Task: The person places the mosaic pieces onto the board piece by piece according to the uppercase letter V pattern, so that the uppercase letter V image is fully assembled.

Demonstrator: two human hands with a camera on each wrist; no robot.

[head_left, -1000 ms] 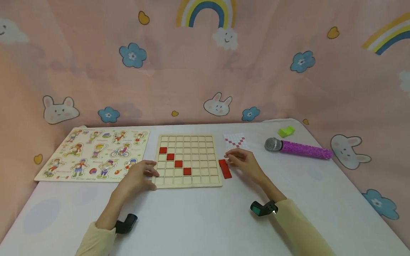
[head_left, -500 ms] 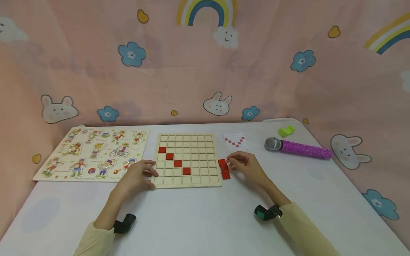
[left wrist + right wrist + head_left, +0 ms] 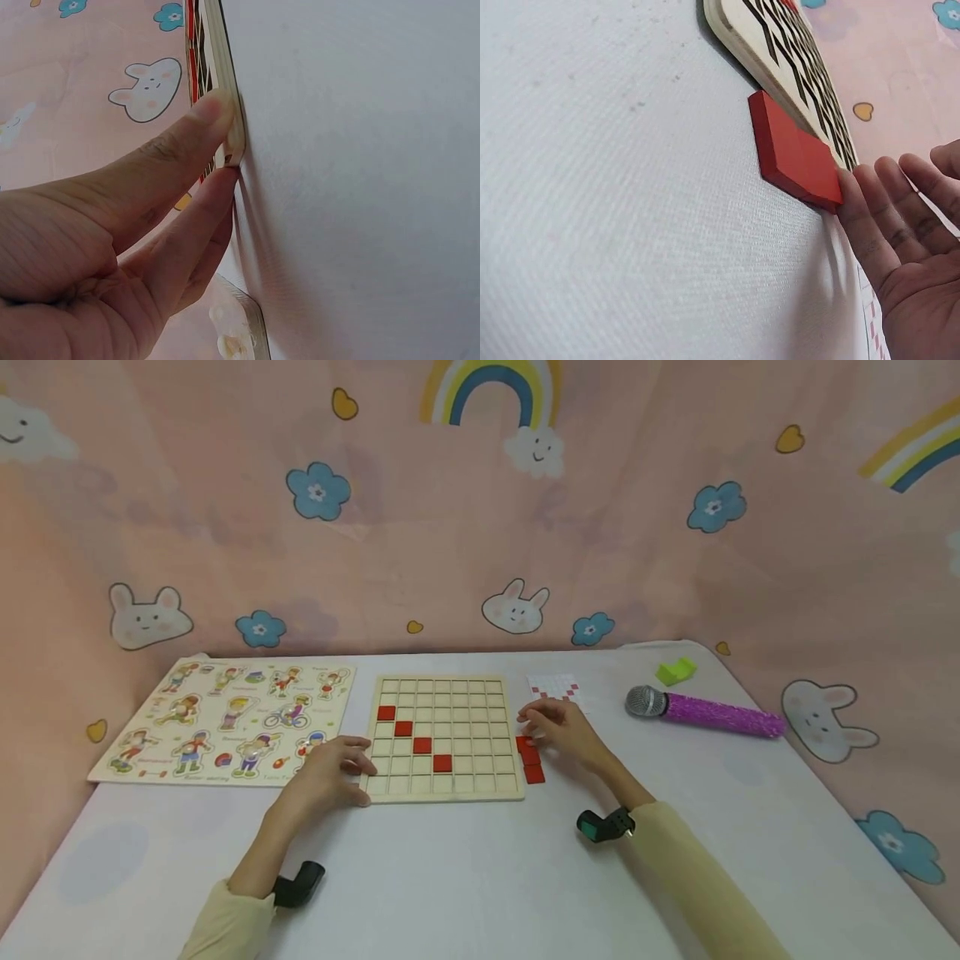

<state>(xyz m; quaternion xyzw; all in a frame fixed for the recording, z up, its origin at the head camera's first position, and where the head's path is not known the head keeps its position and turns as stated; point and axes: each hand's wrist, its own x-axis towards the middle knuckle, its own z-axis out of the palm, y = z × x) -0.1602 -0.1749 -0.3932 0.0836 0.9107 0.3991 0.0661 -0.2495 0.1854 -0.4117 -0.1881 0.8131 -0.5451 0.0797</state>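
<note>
In the head view my left hand (image 3: 326, 772) rests at the near left corner of a pale wooden grid board (image 3: 480, 778). Its thumb and fingers pinch that corner in the left wrist view. Several red square tiles (image 3: 422, 745) step diagonally down across the grid. More red tiles (image 3: 784, 142) lie in a touching row along the board's right side. Over them hovers my right hand (image 3: 566, 733), fingers mostly extended and the little finger against the row. Nothing shows between its thumb and index finger, though the thumb is partly cut off.
A printed pattern card (image 3: 553, 685) lies behind my right hand, partly covered. To the right are a glittery purple microphone (image 3: 720, 714) and a lime-green piece (image 3: 676, 672). A picture puzzle board (image 3: 165, 731) lies on the left. A pink patterned cloth (image 3: 420, 543) hangs behind the table.
My right hand has moved left and slightly away from me, now covering more of the pattern card. A gap or seam now shows in the red row. The left hand stays at the corner.
</note>
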